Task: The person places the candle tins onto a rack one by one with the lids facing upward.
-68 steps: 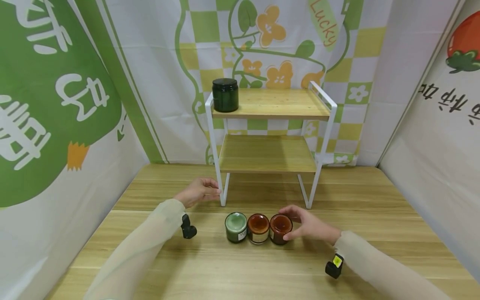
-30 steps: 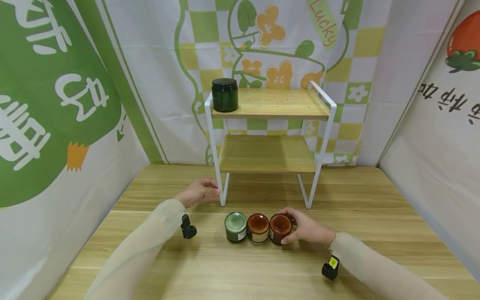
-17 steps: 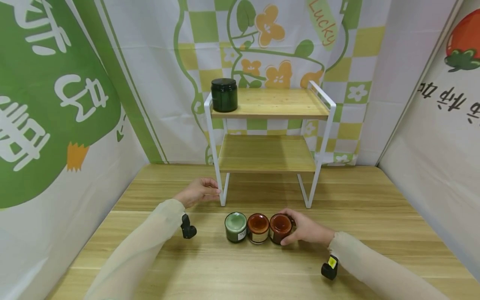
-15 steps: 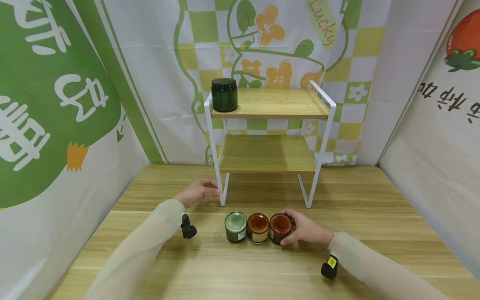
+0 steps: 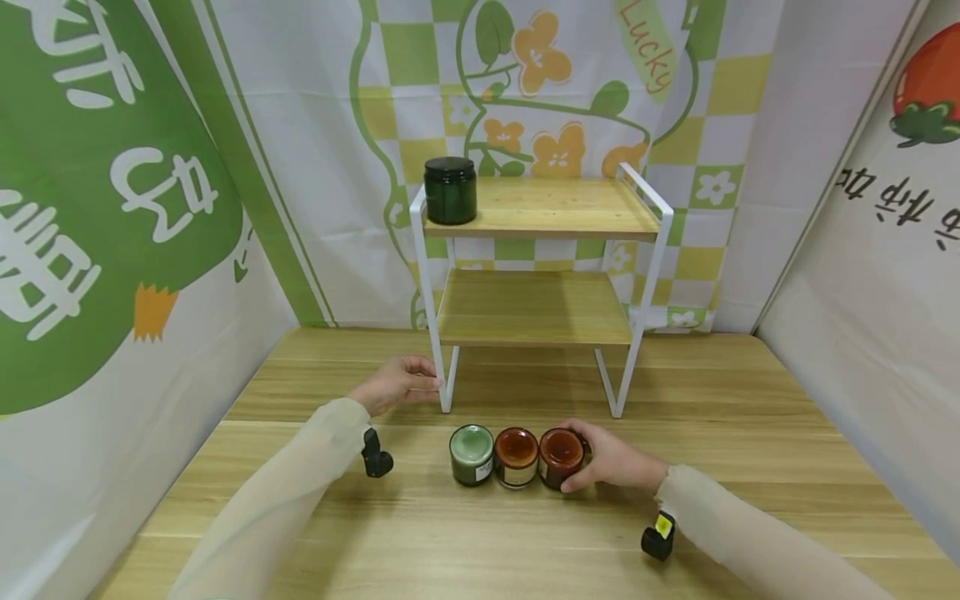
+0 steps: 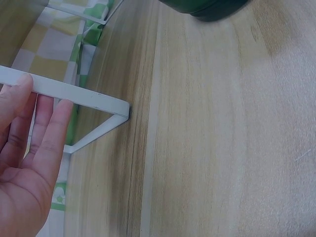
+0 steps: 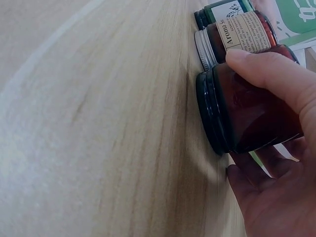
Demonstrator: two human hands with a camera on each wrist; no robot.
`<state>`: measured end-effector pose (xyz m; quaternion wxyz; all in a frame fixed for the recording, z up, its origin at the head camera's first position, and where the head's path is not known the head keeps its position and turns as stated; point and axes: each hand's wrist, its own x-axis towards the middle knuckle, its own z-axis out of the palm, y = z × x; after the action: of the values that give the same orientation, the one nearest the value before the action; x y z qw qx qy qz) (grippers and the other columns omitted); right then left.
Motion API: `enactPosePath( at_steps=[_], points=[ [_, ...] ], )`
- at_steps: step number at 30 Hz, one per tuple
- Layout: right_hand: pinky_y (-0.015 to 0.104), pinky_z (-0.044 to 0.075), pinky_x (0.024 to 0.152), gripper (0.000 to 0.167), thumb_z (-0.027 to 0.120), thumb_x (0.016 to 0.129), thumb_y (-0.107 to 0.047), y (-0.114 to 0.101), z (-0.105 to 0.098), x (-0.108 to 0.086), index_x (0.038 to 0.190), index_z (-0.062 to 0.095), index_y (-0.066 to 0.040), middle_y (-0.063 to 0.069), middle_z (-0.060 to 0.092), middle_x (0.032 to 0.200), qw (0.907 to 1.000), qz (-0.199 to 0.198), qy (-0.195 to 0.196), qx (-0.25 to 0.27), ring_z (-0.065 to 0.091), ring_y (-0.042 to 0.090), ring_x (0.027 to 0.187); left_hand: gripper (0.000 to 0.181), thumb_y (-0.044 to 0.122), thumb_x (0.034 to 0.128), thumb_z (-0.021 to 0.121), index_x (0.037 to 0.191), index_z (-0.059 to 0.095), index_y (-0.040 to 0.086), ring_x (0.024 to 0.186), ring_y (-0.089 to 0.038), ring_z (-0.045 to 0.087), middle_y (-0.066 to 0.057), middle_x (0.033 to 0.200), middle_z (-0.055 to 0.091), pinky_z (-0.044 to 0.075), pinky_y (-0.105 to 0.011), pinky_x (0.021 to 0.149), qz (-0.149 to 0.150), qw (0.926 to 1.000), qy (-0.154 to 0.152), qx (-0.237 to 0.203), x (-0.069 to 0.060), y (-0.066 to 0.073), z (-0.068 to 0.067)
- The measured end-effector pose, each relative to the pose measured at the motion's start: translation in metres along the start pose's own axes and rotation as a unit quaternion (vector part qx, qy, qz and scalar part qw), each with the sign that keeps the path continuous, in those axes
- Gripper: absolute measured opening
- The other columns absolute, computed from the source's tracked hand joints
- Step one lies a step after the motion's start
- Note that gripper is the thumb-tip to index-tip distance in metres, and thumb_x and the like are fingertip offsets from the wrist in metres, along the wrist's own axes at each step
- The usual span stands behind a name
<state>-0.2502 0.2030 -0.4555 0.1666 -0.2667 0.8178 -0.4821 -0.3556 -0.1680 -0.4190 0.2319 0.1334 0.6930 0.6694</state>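
Observation:
My left hand [image 5: 396, 385] pinches the front left leg of a white-framed shelf rack [image 5: 536, 342]; in the left wrist view its thumb and fingers [image 6: 52, 140] lie on either side of the white leg [image 6: 81, 95]. My right hand [image 5: 618, 457] grips the dark red-brown glass jar [image 5: 562, 457] at the right end of a row. Beside that jar stands an amber jar [image 5: 517, 456] with a paper label, and left of it a green jar [image 5: 472, 454]. All three stand upside down, lids on the table, as the right wrist view shows. The held jar [image 7: 256, 111] rests on its black lid.
A dark green jar [image 5: 451, 192] with a black lid stands upright on the top shelf's left end. The wooden middle shelf [image 5: 536, 308] lies below. Printed cloth walls [image 5: 330, 167] enclose the wooden table [image 5: 420, 542] at the back and both sides.
My right hand has moved slightly left and its thumb and fingers have settled closer round the dark red-brown jar. My left hand and the jars stay in place.

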Motion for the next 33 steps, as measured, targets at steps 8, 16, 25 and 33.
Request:
enactPosePath(
  at_steps=[8,16,25,33],
  points=[
    [0.041,0.045,0.102,0.069,0.086,0.072,-0.012,0.001,0.0,0.0,0.129,0.049,-0.003,0.01,0.06,0.123,1.0,-0.004,0.005,-0.001,0.055,0.027,0.115,0.005,-0.003,0.0942,0.058,0.094,0.059,0.002,0.097,-0.022,0.066,-0.007,0.094,0.058,0.036,-0.056,0.112,0.0,1.0,-0.001,-0.004,0.0,0.0,0.0],
    [0.022,0.05,0.095,0.065,0.084,0.074,-0.013,0.005,-0.001,0.0,0.127,0.049,-0.003,0.011,0.06,0.122,0.9996,-0.025,0.01,-0.005,0.058,0.021,0.111,0.009,-0.004,0.0947,0.057,0.094,0.059,0.005,0.098,-0.023,0.066,-0.005,0.093,0.058,0.042,-0.052,0.109,0.006,0.9999,-0.008,0.007,0.0,-0.001,0.001],
    [0.026,0.05,0.094,0.064,0.083,0.076,-0.017,-0.005,-0.014,0.0,0.129,0.05,-0.003,0.011,0.061,0.121,0.9977,-0.035,0.057,-0.013,0.059,0.013,0.108,0.009,-0.004,0.0948,0.056,0.094,0.058,0.005,0.1,-0.025,0.065,-0.006,0.094,0.058,0.039,-0.055,0.11,0.005,0.9999,-0.009,0.005,0.0,0.0,0.001],
    [0.024,0.055,0.089,0.068,0.081,0.078,-0.012,-0.038,-0.034,0.0,0.134,0.045,-0.001,0.018,0.058,0.124,0.9952,-0.041,0.087,0.017,0.059,0.016,0.108,0.007,-0.003,0.0947,0.057,0.095,0.059,0.004,0.101,-0.027,0.065,-0.006,0.094,0.058,0.04,-0.055,0.11,0.009,0.9999,-0.009,0.007,0.001,-0.003,-0.002]
  ],
)
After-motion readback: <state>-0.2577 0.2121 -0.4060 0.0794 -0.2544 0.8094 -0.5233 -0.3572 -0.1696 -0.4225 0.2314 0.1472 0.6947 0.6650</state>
